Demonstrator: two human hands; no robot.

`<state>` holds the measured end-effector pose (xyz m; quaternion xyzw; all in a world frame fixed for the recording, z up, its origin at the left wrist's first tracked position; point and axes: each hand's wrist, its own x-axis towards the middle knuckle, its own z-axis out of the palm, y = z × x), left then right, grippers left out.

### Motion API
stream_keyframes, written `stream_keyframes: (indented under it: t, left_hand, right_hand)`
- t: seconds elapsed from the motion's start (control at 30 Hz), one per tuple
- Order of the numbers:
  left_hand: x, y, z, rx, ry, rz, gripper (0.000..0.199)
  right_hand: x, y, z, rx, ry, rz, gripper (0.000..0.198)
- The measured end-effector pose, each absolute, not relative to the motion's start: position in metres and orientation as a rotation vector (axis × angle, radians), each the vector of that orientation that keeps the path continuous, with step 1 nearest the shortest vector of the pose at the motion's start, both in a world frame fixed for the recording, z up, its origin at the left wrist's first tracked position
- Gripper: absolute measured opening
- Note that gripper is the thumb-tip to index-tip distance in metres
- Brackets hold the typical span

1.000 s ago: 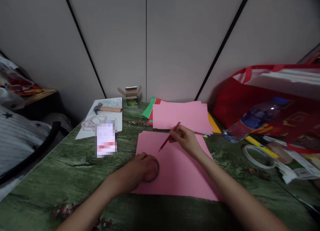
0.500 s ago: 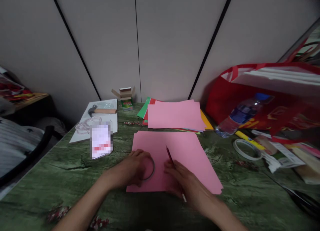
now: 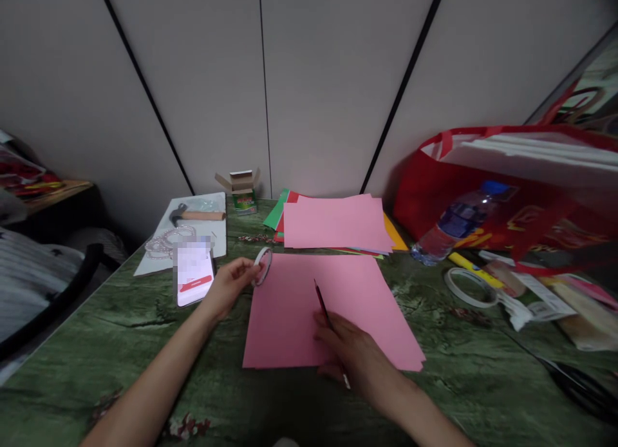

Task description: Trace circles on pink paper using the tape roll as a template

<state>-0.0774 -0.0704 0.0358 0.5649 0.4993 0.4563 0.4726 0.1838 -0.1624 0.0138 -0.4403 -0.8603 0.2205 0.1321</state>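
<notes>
A roll of white tape (image 3: 262, 266), tilted up on edge, is pinched by the fingers of my left hand (image 3: 236, 281) at the far left corner of the pink paper (image 3: 294, 312). My right hand (image 3: 350, 353) is closed around a dark pencil (image 3: 321, 300) and rests over the near edge of the sheets. The pencil's pointed end faces away from me, and part of its shaft is hidden by my fingers. Several pink sheets lie stacked slightly out of line in front of me.
Coloured paper (image 3: 333, 223) lies behind, near the wall. At left are a phone (image 3: 196, 286), a hammer (image 3: 200, 215) and an opened box (image 3: 244, 199). At right stand a bottle (image 3: 454, 225) and a red bag (image 3: 415, 189), with a tape roll (image 3: 470, 299) and scissors (image 3: 574, 382).
My left hand has lifted the tape roll off the middle of the pink paper and moved it left and away from me, to the corner. My right hand has barely moved, still with the pencil.
</notes>
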Motion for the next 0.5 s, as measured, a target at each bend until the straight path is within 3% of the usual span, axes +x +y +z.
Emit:
stream_keyframes:
  t: [0.3,0.43,0.5]
  left_hand:
    - [-0.077,-0.073,0.040,1.296,1.207,1.190,0.044]
    - [-0.077,-0.072,0.040,1.272,1.225,1.259,0.044]
    - [-0.077,-0.072,0.040,1.267,1.226,1.292,0.044]
  right_hand:
    - [0.188,-0.161,0.013,-1.265,-2.425,0.706,0.037]
    - [0.186,-0.162,0.020,-1.229,-2.376,0.723,0.014]
    - [0.184,-0.163,0.024,-1.207,-2.352,0.690,0.020]
